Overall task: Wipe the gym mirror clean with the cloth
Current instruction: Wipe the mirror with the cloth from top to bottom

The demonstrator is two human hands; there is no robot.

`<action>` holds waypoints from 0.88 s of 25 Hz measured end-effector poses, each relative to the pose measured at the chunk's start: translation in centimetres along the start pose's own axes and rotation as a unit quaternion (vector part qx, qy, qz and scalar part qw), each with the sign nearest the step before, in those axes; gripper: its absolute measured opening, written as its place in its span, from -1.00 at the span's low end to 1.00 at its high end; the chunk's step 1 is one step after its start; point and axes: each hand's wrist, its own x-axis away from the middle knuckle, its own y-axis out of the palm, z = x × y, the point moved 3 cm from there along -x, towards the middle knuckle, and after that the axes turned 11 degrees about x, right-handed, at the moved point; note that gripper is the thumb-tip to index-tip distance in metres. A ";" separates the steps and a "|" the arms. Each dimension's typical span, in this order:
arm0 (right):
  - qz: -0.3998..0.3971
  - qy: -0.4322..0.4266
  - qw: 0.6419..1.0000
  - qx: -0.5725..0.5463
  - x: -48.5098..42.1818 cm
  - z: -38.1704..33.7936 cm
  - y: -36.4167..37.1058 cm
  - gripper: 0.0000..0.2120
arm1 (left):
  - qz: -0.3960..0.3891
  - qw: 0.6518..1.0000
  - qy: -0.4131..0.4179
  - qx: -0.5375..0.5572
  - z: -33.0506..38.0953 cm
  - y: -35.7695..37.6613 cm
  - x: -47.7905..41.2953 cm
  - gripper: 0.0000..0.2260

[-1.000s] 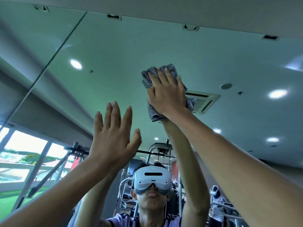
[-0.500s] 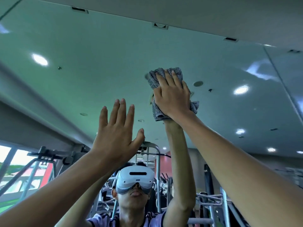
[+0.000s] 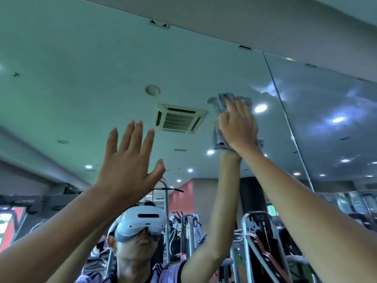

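- Reflecting a vent (image 3: 179, 118), lights (image 3: 260, 108) and gym machines (image 3: 255, 231), the mirror (image 3: 81, 58) fills my view.
- Right hand (image 3: 238, 127) presses the cloth (image 3: 222, 103) flat on it, fingers straight.
- Left hand (image 3: 126, 164) raised, fingers spread, empty.

Gym: wall mirror (image 3: 85, 74) reflects weight machines (image 3: 253, 237).

Pale ceiling (image 3: 81, 58) with air vent (image 3: 179, 118) and round downlights (image 3: 260, 108) above gym machines (image 3: 255, 231).

White headset (image 3: 142, 221), purple striped shirt (image 3: 167, 273) — dark-trimmed sleeve (image 3: 180, 271)
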 end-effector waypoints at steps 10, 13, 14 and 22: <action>-0.024 -0.030 0.999 0.019 6.7 9.6 -0.3 -0.43 | -0.015 0.995 0.099 0.006 8.1 3.0 -0.4 -0.35; -0.059 -0.169 0.982 0.057 8.3 14.7 -0.5 -0.41 | -0.010 0.994 0.104 0.004 8.2 3.0 -0.2 -0.36; -0.062 -0.109 0.990 0.066 6.7 15.8 -0.4 -0.37 | -0.011 0.995 0.104 0.003 8.1 3.0 -0.1 -0.36; -0.034 -0.309 0.949 0.048 10.4 12.7 -1.2 -0.49 | -0.002 0.996 0.089 0.000 8.1 3.0 0.4 -0.37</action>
